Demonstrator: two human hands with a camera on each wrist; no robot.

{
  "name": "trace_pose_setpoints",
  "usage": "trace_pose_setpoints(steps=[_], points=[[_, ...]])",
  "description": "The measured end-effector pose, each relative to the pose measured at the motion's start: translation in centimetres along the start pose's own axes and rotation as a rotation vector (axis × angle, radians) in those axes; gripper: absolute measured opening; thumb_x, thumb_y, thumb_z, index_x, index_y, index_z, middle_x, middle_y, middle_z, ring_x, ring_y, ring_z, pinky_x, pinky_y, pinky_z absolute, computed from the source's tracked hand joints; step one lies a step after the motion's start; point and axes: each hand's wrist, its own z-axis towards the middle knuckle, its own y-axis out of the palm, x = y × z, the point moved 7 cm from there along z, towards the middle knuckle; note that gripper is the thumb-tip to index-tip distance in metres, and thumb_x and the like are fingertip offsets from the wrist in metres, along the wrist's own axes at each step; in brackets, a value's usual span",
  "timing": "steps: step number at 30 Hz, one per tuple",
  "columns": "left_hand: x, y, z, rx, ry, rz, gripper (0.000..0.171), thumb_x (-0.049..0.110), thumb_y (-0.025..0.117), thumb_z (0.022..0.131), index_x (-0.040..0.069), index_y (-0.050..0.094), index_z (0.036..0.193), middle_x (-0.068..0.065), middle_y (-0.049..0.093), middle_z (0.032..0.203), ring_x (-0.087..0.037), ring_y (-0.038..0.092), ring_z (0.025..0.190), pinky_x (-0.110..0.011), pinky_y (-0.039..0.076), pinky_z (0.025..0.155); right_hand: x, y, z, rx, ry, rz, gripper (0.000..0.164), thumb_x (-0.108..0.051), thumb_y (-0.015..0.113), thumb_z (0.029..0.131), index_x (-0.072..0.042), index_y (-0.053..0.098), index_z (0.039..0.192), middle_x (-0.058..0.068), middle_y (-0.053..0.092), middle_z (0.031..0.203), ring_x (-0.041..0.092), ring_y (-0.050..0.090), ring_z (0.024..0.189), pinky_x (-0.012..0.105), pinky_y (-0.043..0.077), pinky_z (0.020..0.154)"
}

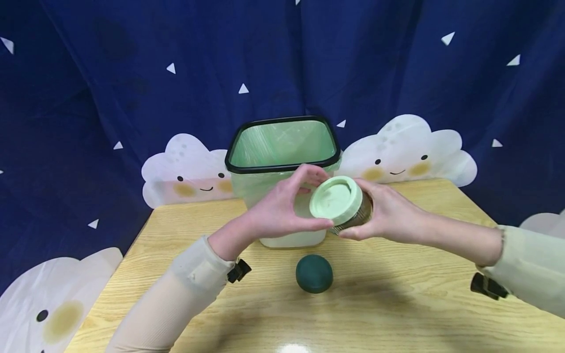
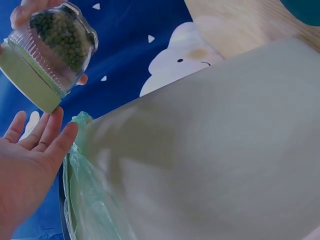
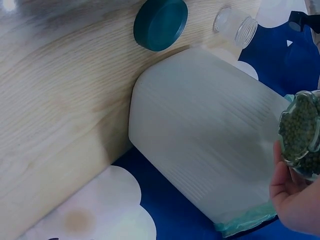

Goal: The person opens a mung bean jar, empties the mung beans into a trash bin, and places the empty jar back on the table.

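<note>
My right hand point(image 1: 388, 211) grips a clear glass jar point(image 1: 362, 214), tilted so that its pale green lid point(image 1: 336, 200) faces left. Small green beans point(image 2: 60, 37) fill part of the jar in the left wrist view. Beside the lid is my left hand point(image 1: 282, 203), fingers and thumb spread around its edge with a gap to its top. In the left wrist view its fingertips point(image 2: 57, 114) are at the lid's rim; contact is hard to tell. Both hands are in front of a pale waste bin point(image 1: 287, 196) with a black rim.
A green plastic bag lines the bin's inside point(image 1: 282, 142). A dark green round lid-like piece point(image 1: 314, 273) lies on the wooden table point(image 1: 397, 304) nearer me. The right wrist view shows a lidless clear glass jar point(image 3: 235, 26) near the bin. Behind hangs a blue curtain point(image 1: 265, 54).
</note>
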Motion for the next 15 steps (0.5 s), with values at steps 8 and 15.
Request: trace_pose_setpoints(steps=[8, 15], points=[[-0.11, -0.05, 0.08, -0.029, -0.002, 0.02, 0.077, 0.022, 0.086, 0.074, 0.01, 0.039, 0.135, 0.001, 0.052, 0.13, -0.008, 0.049, 0.119, -0.034, 0.045, 0.096, 0.08, 0.02, 0.1, -0.002, -0.009, -0.008, 0.079, -0.037, 0.091, 0.064, -0.006, 0.055, 0.128, 0.003, 0.066, 0.107, 0.018, 0.059, 0.094, 0.042, 0.048, 0.081], [0.24, 0.01, -0.01, -0.097, 0.03, -0.064, 0.083, 0.015, 0.083, 0.077, 0.011, 0.033, 0.143, -0.001, 0.044, 0.143, -0.009, 0.042, 0.13, -0.03, 0.041, 0.101, 0.03, 0.17, 0.19, -0.006, -0.017, -0.011, 0.078, -0.036, 0.091, 0.064, -0.006, 0.055, 0.126, 0.003, 0.065, 0.106, 0.017, 0.059, 0.094, 0.041, 0.048, 0.081]])
